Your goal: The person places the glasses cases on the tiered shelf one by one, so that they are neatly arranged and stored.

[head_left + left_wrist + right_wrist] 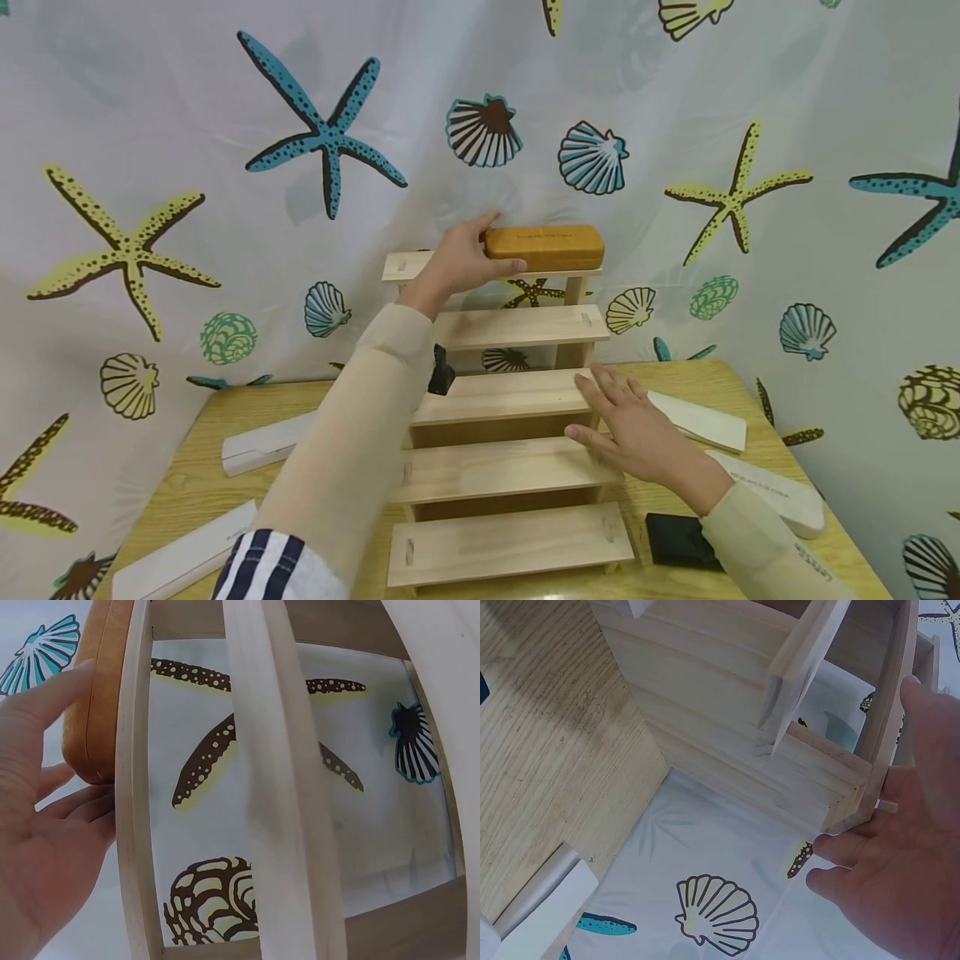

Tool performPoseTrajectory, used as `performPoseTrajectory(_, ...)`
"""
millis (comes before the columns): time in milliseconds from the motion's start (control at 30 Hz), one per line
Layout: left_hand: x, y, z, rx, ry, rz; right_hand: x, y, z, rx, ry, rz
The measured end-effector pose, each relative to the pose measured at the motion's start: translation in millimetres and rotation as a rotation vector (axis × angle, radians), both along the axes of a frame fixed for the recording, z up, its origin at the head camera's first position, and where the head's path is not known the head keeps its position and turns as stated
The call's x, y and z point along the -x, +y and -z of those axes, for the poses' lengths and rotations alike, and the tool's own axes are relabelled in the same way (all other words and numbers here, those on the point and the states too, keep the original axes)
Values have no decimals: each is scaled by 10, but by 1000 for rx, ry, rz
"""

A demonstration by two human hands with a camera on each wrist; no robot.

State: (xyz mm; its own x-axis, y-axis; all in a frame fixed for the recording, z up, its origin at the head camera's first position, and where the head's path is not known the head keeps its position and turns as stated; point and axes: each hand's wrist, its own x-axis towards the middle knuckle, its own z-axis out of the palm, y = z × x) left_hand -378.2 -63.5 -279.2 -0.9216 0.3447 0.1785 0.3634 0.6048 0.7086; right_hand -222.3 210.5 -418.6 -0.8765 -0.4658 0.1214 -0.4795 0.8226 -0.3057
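An orange-brown glasses case (543, 248) with small dark lettering lies along the top shelf of a pale wooden stepped rack (510, 546). My left hand (465, 258) holds the case by its left end, the thumb along its front. In the left wrist view the thumb lies against the case (101, 697), and the other fingers are partly hidden behind it and the shelf edge. My right hand (637, 425) rests at the rack's right side, fingers extended, touching the ends of the middle shelves. In the right wrist view, its thumb and fingers touch a shelf corner.
White cases (772, 492) lie on the wooden table (360, 575) at both sides of the rack. A black case (678, 540) sits near my right forearm. Behind the rack hangs a white curtain (525, 50) printed with starfish and shells.
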Motion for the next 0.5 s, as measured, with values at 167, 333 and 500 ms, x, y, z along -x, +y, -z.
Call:
performPoseTrajectory(167,-83,-152,40,-24,63,-15,-4,-10,0,7,-3,-2)
performPoseTrajectory(333,-232,-395,82,-75,111,-52,2,-28,-2,8,-6,-2)
performPoseTrajectory(500,-393,-694,157,-136,127,-63,-9,-26,8,-6,7,5)
